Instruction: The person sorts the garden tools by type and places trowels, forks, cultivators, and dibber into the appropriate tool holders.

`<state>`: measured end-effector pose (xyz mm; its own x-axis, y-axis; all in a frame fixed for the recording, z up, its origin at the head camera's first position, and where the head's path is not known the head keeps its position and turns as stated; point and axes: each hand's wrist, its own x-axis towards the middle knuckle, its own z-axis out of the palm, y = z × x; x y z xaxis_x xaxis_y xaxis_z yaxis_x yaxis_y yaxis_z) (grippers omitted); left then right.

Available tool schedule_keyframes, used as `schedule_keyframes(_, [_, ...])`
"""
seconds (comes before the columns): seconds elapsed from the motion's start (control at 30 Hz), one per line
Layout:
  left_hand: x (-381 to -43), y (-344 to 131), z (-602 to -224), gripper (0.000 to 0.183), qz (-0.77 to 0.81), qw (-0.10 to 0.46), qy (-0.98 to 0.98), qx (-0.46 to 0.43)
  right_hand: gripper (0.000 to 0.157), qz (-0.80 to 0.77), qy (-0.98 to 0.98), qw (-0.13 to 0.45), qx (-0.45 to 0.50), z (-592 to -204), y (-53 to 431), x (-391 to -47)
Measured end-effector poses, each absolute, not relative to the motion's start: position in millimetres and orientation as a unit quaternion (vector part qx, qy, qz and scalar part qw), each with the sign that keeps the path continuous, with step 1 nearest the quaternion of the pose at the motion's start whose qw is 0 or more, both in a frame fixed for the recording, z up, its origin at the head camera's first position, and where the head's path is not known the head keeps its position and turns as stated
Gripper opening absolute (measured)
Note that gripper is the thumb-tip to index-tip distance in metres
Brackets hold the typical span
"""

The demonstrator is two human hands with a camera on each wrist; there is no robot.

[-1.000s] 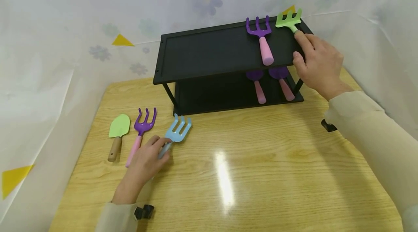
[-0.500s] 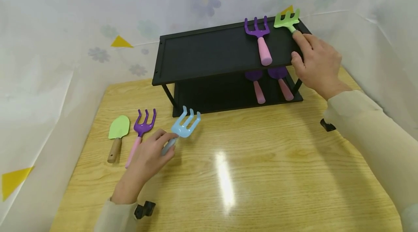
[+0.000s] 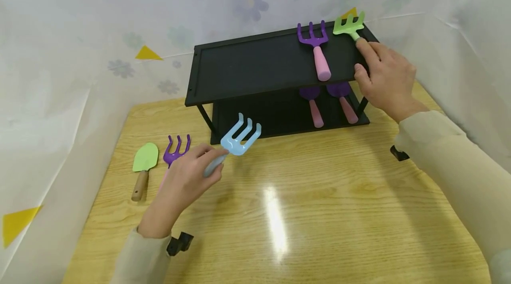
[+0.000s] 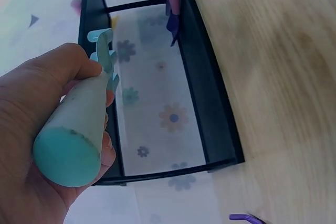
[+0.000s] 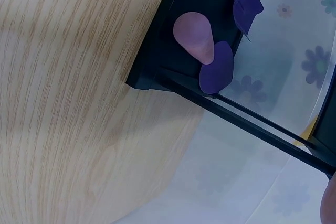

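My left hand (image 3: 191, 175) grips the pale grey handle of a light blue hand rake (image 3: 237, 142), raised above the table with its prongs toward the rack. In the left wrist view the handle's turquoise end (image 4: 68, 156) faces the camera. On the black two-tier rack (image 3: 247, 66), my right hand (image 3: 387, 77) holds the handle of a green hand rake (image 3: 349, 26) at the top shelf's right end; the fingers hide most of that handle. Left of it on the same shelf lies a purple hand rake (image 3: 315, 44) with a pink handle.
Two purple trowels with pink handles, one nearer the middle (image 3: 316, 113) and one at the right (image 3: 348, 111), lie on the lower shelf. A green trowel (image 3: 145, 157) and another purple rake (image 3: 171, 155), partly behind my left hand, lie on the wooden table (image 3: 319, 213).
The left hand has lifted the light blue rake off the table and carried it forward and right toward the rack. My right hand stays on the green rake.
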<state>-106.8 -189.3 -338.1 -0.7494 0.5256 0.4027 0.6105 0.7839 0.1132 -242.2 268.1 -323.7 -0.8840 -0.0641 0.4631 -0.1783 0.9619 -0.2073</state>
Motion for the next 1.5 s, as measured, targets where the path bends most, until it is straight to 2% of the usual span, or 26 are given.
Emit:
schedule_keyframes(0.33, [-122, -171, -315, 0.028, -0.142, 0.23, -0.896, -0.352, 0.055, 0.121, -0.96, 0.245, 0.065, -321, 269, -242])
schedule_keyframes(0.7, [-143, -149, -291, 0.027, -0.156, 0.254, -0.895, -0.332, 0.055, 0.116, -0.963, 0.234, 0.064, -320, 268, -240])
schedule_keyframes(1.17, [-179, -114, -278, 0.025, -0.155, 0.219, -0.925, -0.271, 0.055, 0.118, -0.962, 0.238, 0.067, -323, 266, -239])
schedule_keyframes(1.5, [-192, -83, -261, 0.028, -0.139, 0.116, -0.962, -0.203, 0.056, 0.122, -0.961, 0.239, 0.068, -323, 263, -239])
